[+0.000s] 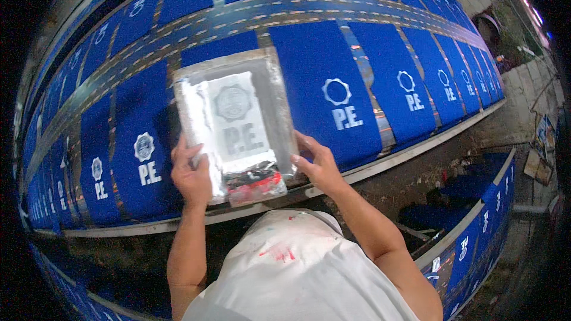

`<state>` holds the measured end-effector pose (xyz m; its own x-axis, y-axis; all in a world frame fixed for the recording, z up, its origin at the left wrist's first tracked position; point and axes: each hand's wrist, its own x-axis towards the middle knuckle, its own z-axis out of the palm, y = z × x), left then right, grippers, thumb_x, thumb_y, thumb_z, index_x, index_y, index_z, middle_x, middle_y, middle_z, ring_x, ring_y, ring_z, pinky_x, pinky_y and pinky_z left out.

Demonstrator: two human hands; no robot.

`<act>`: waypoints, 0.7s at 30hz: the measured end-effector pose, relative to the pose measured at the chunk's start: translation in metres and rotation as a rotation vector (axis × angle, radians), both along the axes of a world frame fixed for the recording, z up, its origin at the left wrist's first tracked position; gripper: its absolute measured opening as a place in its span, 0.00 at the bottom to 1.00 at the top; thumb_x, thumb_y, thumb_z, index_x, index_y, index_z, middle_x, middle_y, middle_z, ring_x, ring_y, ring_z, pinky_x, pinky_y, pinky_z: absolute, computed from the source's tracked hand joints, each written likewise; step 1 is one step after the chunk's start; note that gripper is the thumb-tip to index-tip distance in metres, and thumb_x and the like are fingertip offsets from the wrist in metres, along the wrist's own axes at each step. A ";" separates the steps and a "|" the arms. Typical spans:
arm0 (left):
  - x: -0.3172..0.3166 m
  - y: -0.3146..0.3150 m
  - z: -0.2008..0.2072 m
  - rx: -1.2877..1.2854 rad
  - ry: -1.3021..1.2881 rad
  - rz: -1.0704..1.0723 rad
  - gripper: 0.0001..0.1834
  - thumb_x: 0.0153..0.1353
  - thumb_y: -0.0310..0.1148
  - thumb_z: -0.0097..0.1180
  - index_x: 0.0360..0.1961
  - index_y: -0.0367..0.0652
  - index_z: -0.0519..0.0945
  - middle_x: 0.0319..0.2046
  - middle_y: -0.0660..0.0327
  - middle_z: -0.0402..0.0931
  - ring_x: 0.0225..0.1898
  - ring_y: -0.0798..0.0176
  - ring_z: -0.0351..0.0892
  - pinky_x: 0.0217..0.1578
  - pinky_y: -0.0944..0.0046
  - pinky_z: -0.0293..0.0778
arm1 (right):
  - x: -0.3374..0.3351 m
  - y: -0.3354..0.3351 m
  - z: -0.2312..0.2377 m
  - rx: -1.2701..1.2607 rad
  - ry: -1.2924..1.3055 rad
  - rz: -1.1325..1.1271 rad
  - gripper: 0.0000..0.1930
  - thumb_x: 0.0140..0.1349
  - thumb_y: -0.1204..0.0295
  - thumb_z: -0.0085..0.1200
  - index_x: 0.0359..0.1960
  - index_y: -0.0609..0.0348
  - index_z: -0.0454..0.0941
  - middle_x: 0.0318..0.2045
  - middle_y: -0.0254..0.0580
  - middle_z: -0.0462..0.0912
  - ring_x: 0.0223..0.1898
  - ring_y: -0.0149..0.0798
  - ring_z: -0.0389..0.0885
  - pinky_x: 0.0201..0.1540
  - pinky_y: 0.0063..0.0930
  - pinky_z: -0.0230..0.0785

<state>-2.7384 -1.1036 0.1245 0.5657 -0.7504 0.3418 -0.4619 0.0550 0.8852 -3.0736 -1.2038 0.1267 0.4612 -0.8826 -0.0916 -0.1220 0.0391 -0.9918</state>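
A screen-printing frame (275, 101) with a silvery taped border is held between my two hands. Its pale mesh window (247, 116) carries a grey badge and lettering. Red and black smears mark the tape at its near end. My left hand (191, 172) grips the left side near the bottom, thumb on the border. On the opposite side, my right hand (318, 163) grips the lower right edge. The frame covers most of one blue fabric panel (220, 47); whether it touches the cloth I cannot tell. To its right lies a blue panel (318, 53) with a white badge outline and lettering.
Blue printed panels line the long printing table (392, 150) on both sides of a perforated centre strip (262, 10). Left-hand panels (140, 125) show detail inside their badges; right-hand ones show plain rings. Another table (476, 226) with blue panels stands behind at lower right.
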 end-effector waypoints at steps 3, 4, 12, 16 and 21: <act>-0.033 -0.020 0.006 0.002 0.082 0.012 0.17 0.63 0.08 0.66 0.52 0.32 0.89 0.82 0.37 0.75 0.80 0.44 0.76 0.81 0.47 0.71 | -0.030 -0.018 0.006 0.058 -0.114 -0.035 0.41 0.75 0.65 0.74 0.85 0.68 0.72 0.76 0.55 0.83 0.77 0.47 0.80 0.83 0.44 0.68; -0.050 -0.029 0.005 0.007 0.098 0.012 0.17 0.63 0.08 0.67 0.52 0.32 0.89 0.82 0.37 0.75 0.81 0.44 0.76 0.81 0.47 0.71 | -0.047 -0.025 0.008 0.077 -0.134 -0.045 0.41 0.75 0.66 0.74 0.85 0.68 0.72 0.76 0.54 0.83 0.77 0.46 0.80 0.83 0.44 0.68; -0.217 -0.104 -0.033 -0.023 0.128 -0.032 0.17 0.61 0.11 0.70 0.50 0.35 0.91 0.81 0.39 0.77 0.76 0.47 0.79 0.78 0.51 0.72 | -0.203 -0.093 -0.015 0.010 -0.033 -0.168 0.36 0.74 0.73 0.71 0.82 0.71 0.76 0.77 0.51 0.81 0.78 0.43 0.77 0.84 0.41 0.66; -0.264 -0.129 -0.045 -0.005 0.122 -0.018 0.14 0.59 0.13 0.71 0.45 0.36 0.91 0.81 0.39 0.78 0.74 0.48 0.80 0.76 0.50 0.73 | -0.248 -0.115 -0.019 -0.026 0.028 -0.168 0.36 0.72 0.71 0.72 0.80 0.70 0.78 0.76 0.54 0.82 0.79 0.47 0.77 0.85 0.44 0.62; -0.281 -0.140 -0.057 0.018 0.129 -0.005 0.11 0.59 0.15 0.72 0.43 0.37 0.91 0.79 0.37 0.79 0.73 0.48 0.83 0.78 0.50 0.72 | -0.271 -0.128 -0.030 0.009 0.109 -0.153 0.37 0.71 0.68 0.73 0.79 0.68 0.79 0.75 0.56 0.83 0.78 0.50 0.78 0.85 0.45 0.62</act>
